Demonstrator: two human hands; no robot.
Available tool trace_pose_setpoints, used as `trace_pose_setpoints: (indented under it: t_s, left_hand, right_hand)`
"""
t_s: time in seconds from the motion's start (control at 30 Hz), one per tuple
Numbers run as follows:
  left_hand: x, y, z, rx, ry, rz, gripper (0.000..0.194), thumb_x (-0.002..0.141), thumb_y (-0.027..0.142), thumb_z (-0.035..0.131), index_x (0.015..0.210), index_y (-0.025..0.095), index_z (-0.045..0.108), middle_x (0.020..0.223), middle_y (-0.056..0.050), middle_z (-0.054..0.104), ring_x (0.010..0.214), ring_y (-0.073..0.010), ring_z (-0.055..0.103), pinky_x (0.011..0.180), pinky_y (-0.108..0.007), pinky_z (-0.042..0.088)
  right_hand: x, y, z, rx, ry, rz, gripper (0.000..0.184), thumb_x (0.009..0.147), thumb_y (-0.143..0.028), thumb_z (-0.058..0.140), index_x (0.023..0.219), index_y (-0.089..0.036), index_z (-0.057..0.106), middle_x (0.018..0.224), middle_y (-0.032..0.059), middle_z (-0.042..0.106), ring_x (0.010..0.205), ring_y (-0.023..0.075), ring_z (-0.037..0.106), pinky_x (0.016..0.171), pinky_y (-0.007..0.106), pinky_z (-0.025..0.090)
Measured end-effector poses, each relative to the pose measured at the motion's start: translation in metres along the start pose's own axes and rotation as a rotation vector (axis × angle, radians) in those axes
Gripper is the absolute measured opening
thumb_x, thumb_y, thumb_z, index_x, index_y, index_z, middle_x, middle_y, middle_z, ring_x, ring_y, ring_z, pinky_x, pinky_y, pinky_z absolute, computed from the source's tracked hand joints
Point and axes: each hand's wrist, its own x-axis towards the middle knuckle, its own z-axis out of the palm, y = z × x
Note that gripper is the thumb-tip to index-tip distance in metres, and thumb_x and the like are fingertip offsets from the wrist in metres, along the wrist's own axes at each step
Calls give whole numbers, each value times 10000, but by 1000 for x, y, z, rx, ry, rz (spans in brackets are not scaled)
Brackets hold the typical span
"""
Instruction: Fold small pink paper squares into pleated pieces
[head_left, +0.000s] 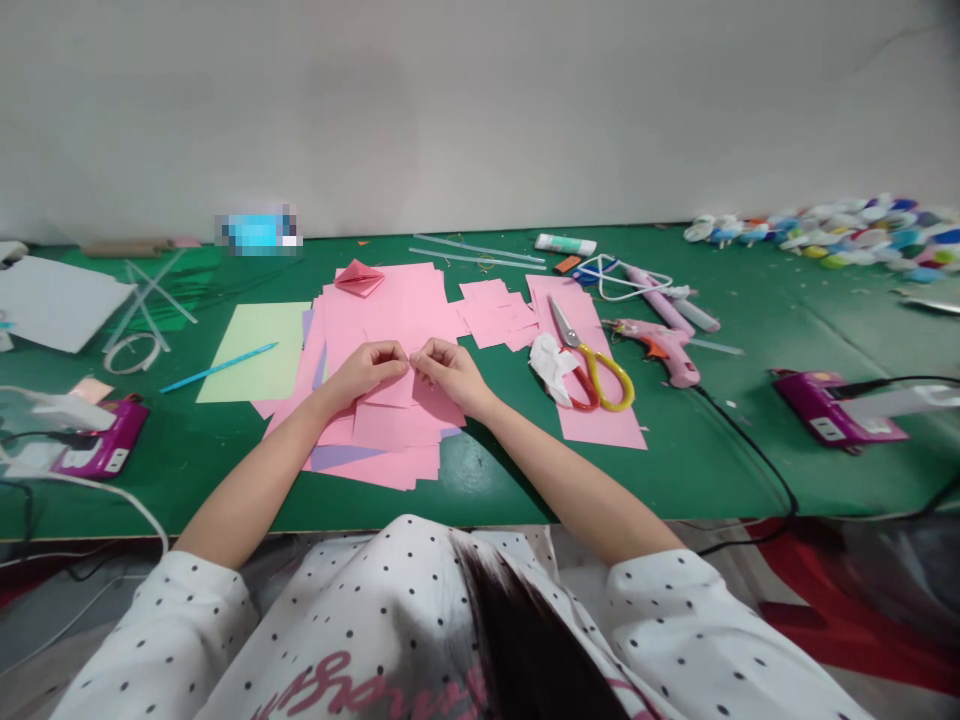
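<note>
My left hand [367,368] and my right hand [448,370] meet over a pile of pink paper sheets [390,330] on the green table [750,440]. Both hands pinch a small pink paper piece [411,385] between their fingertips, fingers curled. A folded pink paper shape [359,278] lies at the far edge of the pile. More small pink squares [495,312] sit just right of my hands.
Scissors with red and yellow handles [592,365] lie on a pink sheet beside crumpled white paper [551,362]. A pink glue gun [664,347], glue stick [565,244], light green sheet [259,350] with blue pen [217,368], purple devices [832,410] [101,445], cables.
</note>
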Motion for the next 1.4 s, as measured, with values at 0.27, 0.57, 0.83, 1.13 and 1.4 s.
trace_pose_setpoints:
  t_s: [0.27, 0.57, 0.83, 1.13, 1.4]
  left_hand:
    - [1, -2, -1, 0, -30, -5, 125, 730, 251, 623, 668, 162, 561, 596, 51, 444, 569, -79, 362, 557, -241, 254]
    - [0, 0, -1, -48, 25, 0, 116, 734, 255, 635, 695, 158, 587, 600, 53, 445, 568, -82, 335, 549, -248, 237]
    - [-2, 3, 1, -50, 17, -30, 126, 735, 260, 636, 676, 164, 581, 566, 61, 399, 551, -81, 303, 534, -252, 214]
    - [-1, 3, 1, -65, 7, -36, 106, 739, 223, 621, 669, 158, 576, 588, 55, 425, 564, -77, 324, 546, -252, 218]
    - [-2, 6, 2, -73, 4, -48, 95, 712, 210, 620, 650, 158, 570, 563, 56, 417, 538, -72, 307, 521, -253, 189]
  right_hand:
    - [0, 0, 0, 44, -27, 12, 339, 725, -479, 762, 666, -212, 563, 527, -59, 536, 472, 81, 449, 479, 233, 362]
    - [2, 0, -3, 177, 82, 66, 295, 699, -441, 776, 697, -212, 590, 540, -61, 541, 470, 81, 454, 443, 219, 362]
    - [2, 2, 1, 34, -36, 34, 323, 728, -491, 759, 745, -203, 612, 571, -51, 568, 472, 82, 477, 492, 242, 387]
    - [5, -1, 0, 55, -22, 101, 219, 692, -386, 732, 727, -202, 618, 571, -45, 566, 495, 92, 466, 529, 258, 371]
    - [3, -3, 2, 61, 10, 103, 203, 672, -369, 721, 700, -195, 621, 567, -44, 561, 492, 84, 451, 516, 249, 366]
